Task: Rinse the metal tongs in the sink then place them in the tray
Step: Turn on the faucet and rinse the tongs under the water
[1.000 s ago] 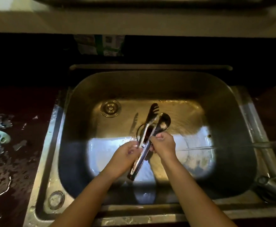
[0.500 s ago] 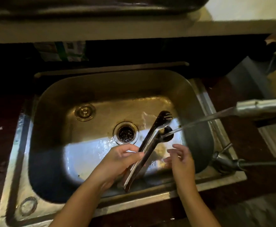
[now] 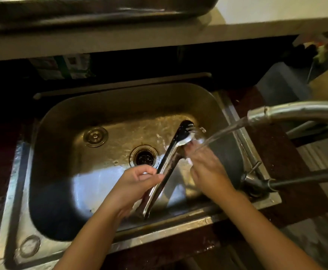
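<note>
Midway, rinse under way | left hand pinches long shiny metal tongs over steel sink | right hand rubs tong tips under tap stream | tray placement remains; tray unseen

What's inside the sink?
Inside the sink: wet metal tongs, a round drain and a small plug. The hands and tongs cover part of its floor.

One tongs, two hands, one sink, one faucet.
</note>
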`<state>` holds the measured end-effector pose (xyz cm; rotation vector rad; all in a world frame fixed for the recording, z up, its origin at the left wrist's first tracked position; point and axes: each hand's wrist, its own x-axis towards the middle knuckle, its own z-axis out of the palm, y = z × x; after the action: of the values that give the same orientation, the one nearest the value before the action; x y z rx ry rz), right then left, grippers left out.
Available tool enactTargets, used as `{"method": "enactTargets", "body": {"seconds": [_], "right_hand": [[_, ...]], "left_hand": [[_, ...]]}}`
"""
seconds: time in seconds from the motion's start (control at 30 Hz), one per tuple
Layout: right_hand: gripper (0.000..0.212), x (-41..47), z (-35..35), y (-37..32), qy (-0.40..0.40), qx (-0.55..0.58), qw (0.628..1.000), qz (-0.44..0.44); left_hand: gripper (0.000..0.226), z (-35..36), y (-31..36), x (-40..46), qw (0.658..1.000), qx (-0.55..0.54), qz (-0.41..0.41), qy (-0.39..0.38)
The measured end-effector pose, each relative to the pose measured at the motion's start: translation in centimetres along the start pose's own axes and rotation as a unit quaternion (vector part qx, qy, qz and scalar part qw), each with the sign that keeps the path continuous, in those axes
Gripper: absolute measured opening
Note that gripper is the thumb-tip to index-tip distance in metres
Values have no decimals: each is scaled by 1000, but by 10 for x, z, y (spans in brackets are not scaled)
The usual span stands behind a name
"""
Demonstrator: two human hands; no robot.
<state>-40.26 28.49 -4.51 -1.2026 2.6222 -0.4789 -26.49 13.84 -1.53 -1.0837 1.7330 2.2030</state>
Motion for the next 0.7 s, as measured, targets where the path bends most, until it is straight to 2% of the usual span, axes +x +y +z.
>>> {"method": "enactTargets", "body": {"seconds": [0.07, 0.1, 0.23, 0.3, 0.4, 0.47, 0.5, 0.6, 0.63, 0.67, 0.7], "right_hand": [[58, -14, 2, -16, -60, -18, 994, -94], [59, -15, 0, -17, -64, -28, 989, -128], [51, 21, -14, 9, -22, -35, 999, 10], [47, 13, -13, 1, -40, -20, 999, 3], [43, -36, -5, -30, -105, 43, 983, -146], [42, -40, -7, -28, -115, 15, 968, -224], [40, -30, -11, -23, -99, -2, 975, -200], [48, 5, -22, -4, -47, -36, 998, 18], [49, 6, -23, -2, -26, -42, 998, 37], [47, 0, -21, -2, -30, -33, 999, 13], [45, -12, -16, -9, -48, -12, 998, -48]], "left_hand": [[11, -1, 2, 5, 1000, 0, 4, -5], [12, -1, 2, 8, 1000, 2, 2, -11], [13, 2, 2, 16, 999, 4, 6, -42], [10, 5, 3, 21, 999, 2, 13, -47], [11, 9, 5, 28, 999, -12, 18, -36], [15, 11, 4, 30, 999, -10, 16, -34], [15, 12, 3, 31, 999, -5, 14, -37], [13, 16, 3, 34, 999, 3, 13, -44], [12, 18, 3, 35, 999, -1, 13, -44], [12, 21, 4, 38, 999, -1, 15, -44], [10, 23, 6, 40, 999, 4, 18, -42]]}}
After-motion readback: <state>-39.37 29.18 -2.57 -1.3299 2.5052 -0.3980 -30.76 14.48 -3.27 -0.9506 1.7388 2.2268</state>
